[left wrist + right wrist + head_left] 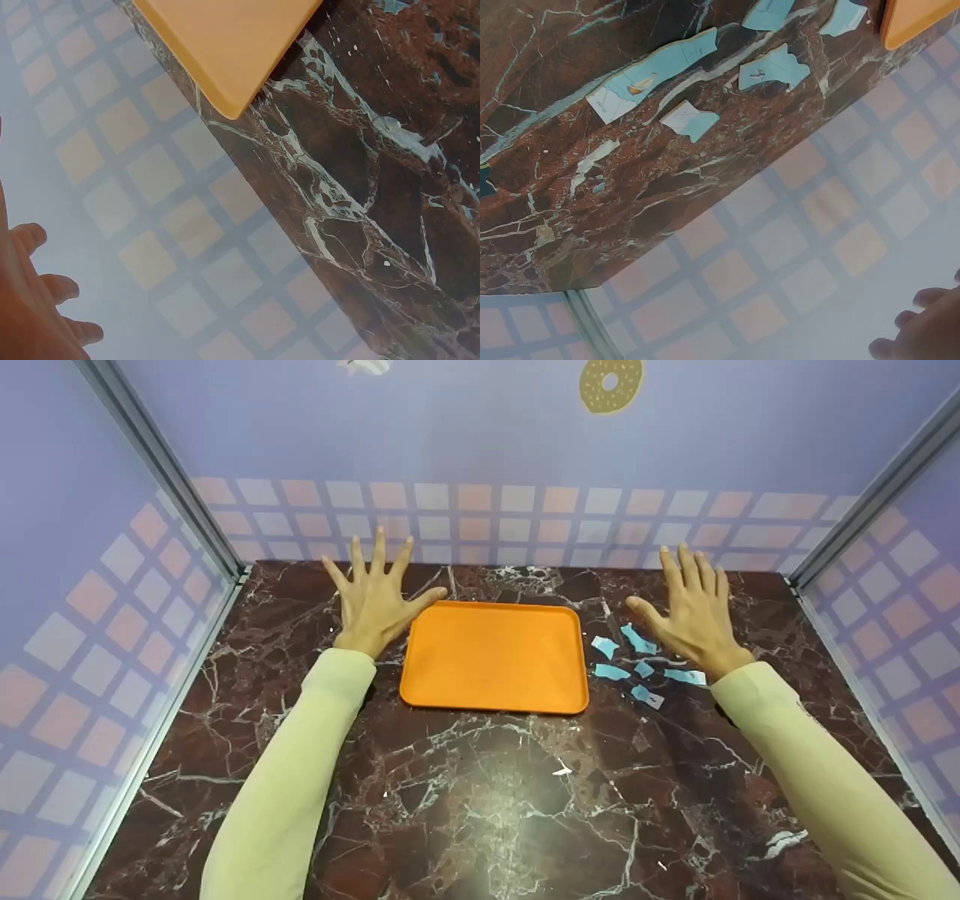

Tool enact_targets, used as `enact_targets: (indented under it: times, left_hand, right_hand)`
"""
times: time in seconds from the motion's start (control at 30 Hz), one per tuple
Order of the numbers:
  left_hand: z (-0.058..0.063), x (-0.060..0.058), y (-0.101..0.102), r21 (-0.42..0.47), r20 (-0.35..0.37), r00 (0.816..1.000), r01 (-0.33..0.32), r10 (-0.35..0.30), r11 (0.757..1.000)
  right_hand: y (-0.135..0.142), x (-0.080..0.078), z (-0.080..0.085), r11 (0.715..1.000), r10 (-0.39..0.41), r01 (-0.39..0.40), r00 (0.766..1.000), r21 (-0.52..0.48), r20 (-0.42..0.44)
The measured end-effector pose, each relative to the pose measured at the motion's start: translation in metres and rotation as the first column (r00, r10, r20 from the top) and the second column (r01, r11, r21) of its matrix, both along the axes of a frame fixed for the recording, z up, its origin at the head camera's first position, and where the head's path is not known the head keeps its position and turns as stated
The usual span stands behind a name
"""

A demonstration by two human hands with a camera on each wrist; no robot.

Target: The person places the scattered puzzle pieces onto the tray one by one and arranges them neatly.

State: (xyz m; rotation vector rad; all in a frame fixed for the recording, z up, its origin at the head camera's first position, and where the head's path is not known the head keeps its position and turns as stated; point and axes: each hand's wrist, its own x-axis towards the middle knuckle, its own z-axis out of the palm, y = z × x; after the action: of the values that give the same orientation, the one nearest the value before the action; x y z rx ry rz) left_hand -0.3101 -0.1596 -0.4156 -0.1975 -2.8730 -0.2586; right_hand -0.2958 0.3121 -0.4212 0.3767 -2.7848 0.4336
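Note:
My left hand (373, 604) is spread with straight fingers, its thumb overlapping the far left corner of an orange tray (495, 656) in the head view. Nothing is in that hand. On the other side, my right hand (694, 622) is likewise spread and holds nothing. Several flat light-blue pieces with irregular edges lie between it and the tray, among them a long piece (652, 75) and a smaller piece (691, 122). The fingertips of both hands point toward the back wall. In the left wrist view, part of the left hand (37, 292) shows at the lower left edge.
The dark red marble-patterned tabletop (480, 795) carries the tray and the pieces. A lilac back wall (480, 442) with a checked band closes off the far side. Side panels with metal posts (161, 465) stand at left and right.

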Motion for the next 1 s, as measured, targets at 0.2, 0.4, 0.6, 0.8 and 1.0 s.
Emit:
enact_targets:
  times: [0.2, 0.4, 0.6, 0.8, 1.0]
  left_hand:
    - [0.0, -0.001, -0.004, 0.068, -0.032, 0.999, 0.016, -0.014, 0.998]
    - [-0.002, -0.003, -0.009, 0.178, -0.028, 0.999, 0.039, -0.035, 0.983]
    - [-0.001, -0.004, -0.013, 0.341, -0.068, 0.995, 0.09, -0.071, 0.936]
    - [-0.006, -0.003, -0.021, 0.482, -0.156, 0.982, 0.169, -0.106, 0.859]
    - [-0.015, -0.001, -0.028, 0.608, -0.143, 0.987, 0.151, -0.08, 0.779]
  right_hand:
    - [0.004, -0.002, 0.001, 0.998, 0.043, -0.045, 0.999, -0.044, -0.027]
    - [0.009, -0.002, 0.001, 0.991, 0.09, -0.092, 0.996, -0.097, -0.023]
    - [0.013, -0.004, 0.002, 0.965, 0.149, -0.153, 0.988, -0.211, -0.037]
    - [0.011, -0.002, 0.004, 0.931, 0.171, -0.17, 0.985, -0.322, -0.027]
    - [0.007, -0.001, 0.009, 0.919, 0.148, -0.153, 0.988, -0.363, -0.041]
